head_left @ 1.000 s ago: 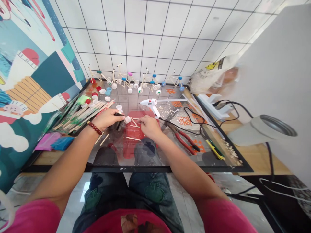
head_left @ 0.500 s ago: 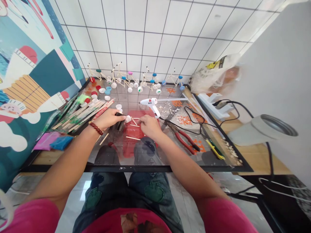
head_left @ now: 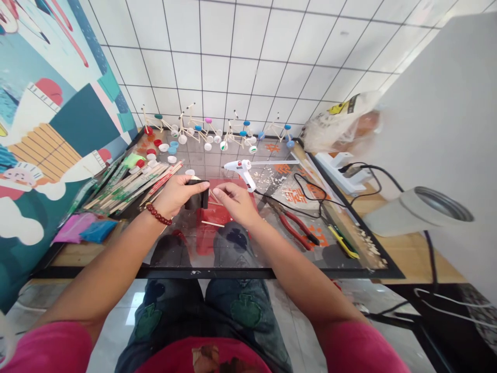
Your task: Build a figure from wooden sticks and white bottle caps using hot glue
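My left hand [head_left: 176, 194] is closed around a small black object [head_left: 196, 194], lifted just above the glass table [head_left: 233, 254]. My right hand [head_left: 235, 202] is beside it, fingers pinched together near the black object's right edge; what they hold is too small to name. Short wooden sticks [head_left: 213, 224] lie on a red sheet [head_left: 212, 215] under the hands. A white glue gun [head_left: 243, 168] rests just beyond my right hand.
A pile of chopsticks [head_left: 132, 184] lies at the left, with loose bottle caps [head_left: 161, 147] behind. Several stick-and-cap models [head_left: 217, 132] line the tiled wall. Red pliers [head_left: 297, 225], a yellow knife [head_left: 344, 241], cables and a power strip [head_left: 341, 168] are at the right.
My left hand has raised the black object off the table and turned it upright. My right hand has moved left toward it. The white cap seen earlier is hidden.
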### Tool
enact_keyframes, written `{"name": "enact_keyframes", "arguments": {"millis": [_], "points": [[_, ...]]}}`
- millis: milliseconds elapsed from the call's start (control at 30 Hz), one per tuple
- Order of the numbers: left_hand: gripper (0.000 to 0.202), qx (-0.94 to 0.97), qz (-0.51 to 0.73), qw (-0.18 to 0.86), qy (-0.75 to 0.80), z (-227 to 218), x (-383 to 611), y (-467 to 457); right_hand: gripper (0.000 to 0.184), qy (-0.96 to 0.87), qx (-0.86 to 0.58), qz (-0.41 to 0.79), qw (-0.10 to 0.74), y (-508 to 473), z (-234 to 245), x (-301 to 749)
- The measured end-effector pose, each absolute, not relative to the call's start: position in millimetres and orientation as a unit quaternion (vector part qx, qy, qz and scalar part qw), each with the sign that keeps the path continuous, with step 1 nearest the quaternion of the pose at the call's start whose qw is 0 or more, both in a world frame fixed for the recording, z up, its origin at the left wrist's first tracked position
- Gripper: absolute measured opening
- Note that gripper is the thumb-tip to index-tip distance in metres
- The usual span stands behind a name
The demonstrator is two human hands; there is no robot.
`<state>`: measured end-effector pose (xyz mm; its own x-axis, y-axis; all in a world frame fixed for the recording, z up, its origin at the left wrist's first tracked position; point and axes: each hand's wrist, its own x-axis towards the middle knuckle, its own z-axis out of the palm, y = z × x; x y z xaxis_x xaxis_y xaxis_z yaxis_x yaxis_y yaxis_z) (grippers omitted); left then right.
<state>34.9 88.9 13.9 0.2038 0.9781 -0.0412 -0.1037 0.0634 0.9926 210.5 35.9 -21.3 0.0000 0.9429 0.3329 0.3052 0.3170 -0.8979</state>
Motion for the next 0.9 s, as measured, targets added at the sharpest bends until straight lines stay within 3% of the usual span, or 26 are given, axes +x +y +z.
{"name": "enact_keyframes", "arguments": {"millis": [367, 567, 900], "points": [[0.058, 0.451, 0.399, 0.680, 0.419, 16, 46, 81, 0.031, -0.619, -0.490, 0.358, 0.498, 34, -21, 207], [0.039, 0.537, 0.426, 0.603, 0.407, 11, 47, 74, 0.029, -0.651, -0.476, 0.331, 0.489, 33, -22, 206], [0.035, 0.332, 0.589, 0.634, 0.375, 17, 32, 105, 0.024, -0.710, -0.501, 0.198, 0.454, 32, -28, 202]]}}
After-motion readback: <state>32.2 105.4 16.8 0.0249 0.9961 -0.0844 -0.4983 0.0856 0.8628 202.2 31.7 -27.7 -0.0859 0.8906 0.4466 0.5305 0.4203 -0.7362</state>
